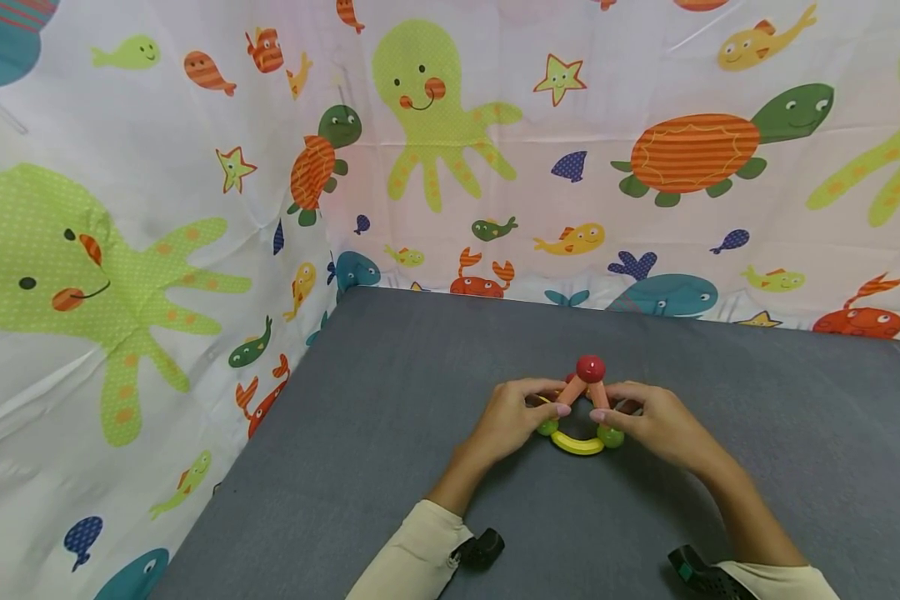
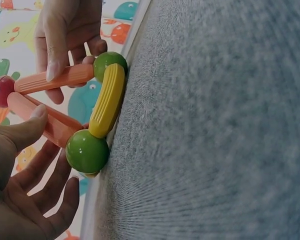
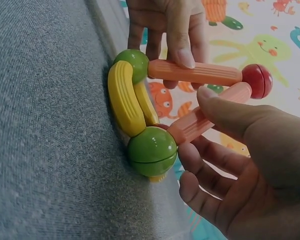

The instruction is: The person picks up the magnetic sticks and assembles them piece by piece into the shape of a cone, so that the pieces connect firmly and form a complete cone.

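A toy frame of sticks and balls stands on the grey table, held between both hands. Its red ball [image 1: 590, 368] forms the peak, where orange sticks [image 3: 195, 71] meet. At the base, a curved yellow stick [image 1: 577, 443] joins two green balls [image 2: 87, 151]. My left hand [image 1: 508, 418] pinches the left orange stick between thumb and fingers. On the other side, my right hand [image 1: 658, 423] pinches the right orange stick [image 2: 55, 79] just above its green ball [image 3: 152, 151]. A second red ball [image 1: 570, 378] shows partly behind the peak; the frame's rear is mostly hidden.
The grey tabletop [image 1: 390, 400] stretches around the toy on all sides. A white curtain [image 1: 487, 100] printed with sea animals rises along its back and left edges. Dark wrist cameras [image 1: 482, 550] sit at both sleeves.
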{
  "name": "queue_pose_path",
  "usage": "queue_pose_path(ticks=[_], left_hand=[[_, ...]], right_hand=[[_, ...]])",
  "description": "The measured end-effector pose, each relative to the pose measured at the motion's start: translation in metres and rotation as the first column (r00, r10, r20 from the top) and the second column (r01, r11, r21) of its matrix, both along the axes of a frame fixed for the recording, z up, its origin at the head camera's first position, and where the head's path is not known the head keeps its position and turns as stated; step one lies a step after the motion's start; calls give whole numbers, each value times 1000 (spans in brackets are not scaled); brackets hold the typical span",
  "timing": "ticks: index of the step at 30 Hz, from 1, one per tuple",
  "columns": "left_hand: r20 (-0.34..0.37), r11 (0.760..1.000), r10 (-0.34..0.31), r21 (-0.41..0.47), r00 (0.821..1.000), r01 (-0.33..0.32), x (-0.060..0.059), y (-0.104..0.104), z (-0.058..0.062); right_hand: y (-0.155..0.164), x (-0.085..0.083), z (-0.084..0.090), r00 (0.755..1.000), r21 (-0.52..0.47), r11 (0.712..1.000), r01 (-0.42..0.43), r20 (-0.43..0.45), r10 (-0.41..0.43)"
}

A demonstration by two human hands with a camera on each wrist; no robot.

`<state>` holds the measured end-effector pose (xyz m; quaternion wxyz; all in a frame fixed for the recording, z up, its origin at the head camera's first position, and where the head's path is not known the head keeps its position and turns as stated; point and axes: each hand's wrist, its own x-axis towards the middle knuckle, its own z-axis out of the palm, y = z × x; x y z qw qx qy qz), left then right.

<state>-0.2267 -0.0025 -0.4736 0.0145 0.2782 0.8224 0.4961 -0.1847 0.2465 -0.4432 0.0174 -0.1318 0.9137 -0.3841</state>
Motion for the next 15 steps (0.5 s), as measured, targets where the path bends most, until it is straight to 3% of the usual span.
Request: queue_pose_path(ticks=[7,15], left_hand=[[1,1000,-8,14,1000,8,0,2,1],[18,999,-19,39,1000,18,0,-3,-1]], right_hand=[[3,1,2,1000,-17,1000,-20,8,21],[16,4,6,997,-63,998,-3,81,8]])
